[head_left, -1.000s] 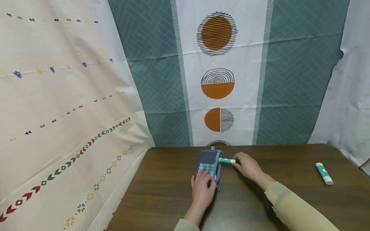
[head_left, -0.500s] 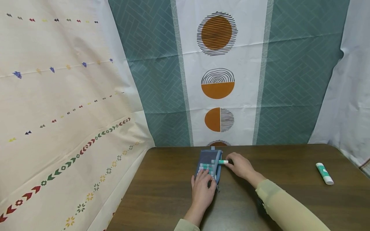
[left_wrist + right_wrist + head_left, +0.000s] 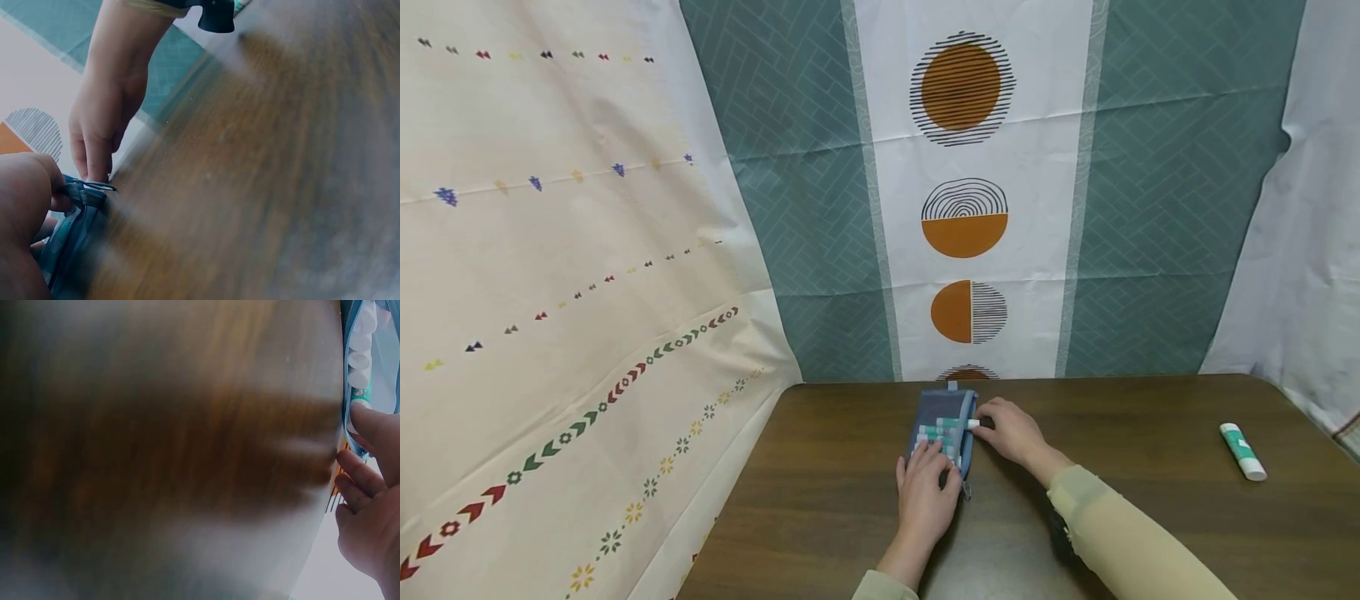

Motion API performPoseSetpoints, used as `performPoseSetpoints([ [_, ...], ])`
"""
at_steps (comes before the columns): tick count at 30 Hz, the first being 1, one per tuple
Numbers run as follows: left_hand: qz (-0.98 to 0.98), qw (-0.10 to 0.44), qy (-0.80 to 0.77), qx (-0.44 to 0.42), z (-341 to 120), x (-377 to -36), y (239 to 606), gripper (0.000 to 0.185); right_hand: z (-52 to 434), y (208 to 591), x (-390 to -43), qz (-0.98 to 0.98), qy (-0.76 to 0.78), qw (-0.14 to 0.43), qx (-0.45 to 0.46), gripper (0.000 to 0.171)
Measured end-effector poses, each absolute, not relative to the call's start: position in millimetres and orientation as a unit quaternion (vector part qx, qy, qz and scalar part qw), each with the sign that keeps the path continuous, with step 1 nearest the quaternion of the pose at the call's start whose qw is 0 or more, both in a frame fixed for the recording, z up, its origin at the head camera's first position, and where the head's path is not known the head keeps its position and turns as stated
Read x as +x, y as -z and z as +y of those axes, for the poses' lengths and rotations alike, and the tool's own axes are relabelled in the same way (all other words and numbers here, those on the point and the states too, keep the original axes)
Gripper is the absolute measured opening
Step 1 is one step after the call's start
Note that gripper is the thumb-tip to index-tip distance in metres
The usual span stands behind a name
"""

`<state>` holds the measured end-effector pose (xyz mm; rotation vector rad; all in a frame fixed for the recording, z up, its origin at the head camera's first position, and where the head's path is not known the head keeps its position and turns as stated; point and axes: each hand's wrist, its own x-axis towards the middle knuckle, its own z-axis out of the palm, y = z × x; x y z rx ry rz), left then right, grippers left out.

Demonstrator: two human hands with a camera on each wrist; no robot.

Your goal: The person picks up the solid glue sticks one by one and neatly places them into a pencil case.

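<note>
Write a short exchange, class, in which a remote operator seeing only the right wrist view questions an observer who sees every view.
Operator: I see the right hand pinching a tube. Where is the left hand?
Observer: In the head view, the left hand is on the near end of the pouch.
Operator: Does any tube lie outside it?
Observer: Yes, one loose tube lies on the table, well to the right of the right hand.

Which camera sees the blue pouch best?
The head camera: it shows most of the pouch, with the left hand over its near end. The left wrist view shows only one edge; the right wrist view shows its open side, cut off.
</note>
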<state>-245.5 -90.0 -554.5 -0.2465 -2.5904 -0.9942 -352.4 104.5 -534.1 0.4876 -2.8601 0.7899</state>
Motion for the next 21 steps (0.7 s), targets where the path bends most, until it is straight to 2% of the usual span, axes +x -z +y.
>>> performPoseSetpoints([
  [9,-0.914,0.183,0.351,-0.09,-90.0,-244.9,555.5,0.023,101.0,533.6,-350.5,-0.95,-0.265,0.054,0.156,0.029],
  [21,-0.913,0.183,0.352,-0.09,-90.3,-244.4,555.4,0.022,106.4,537.3,-351.1,-0.946,-0.276,0.074,0.156,0.024],
])
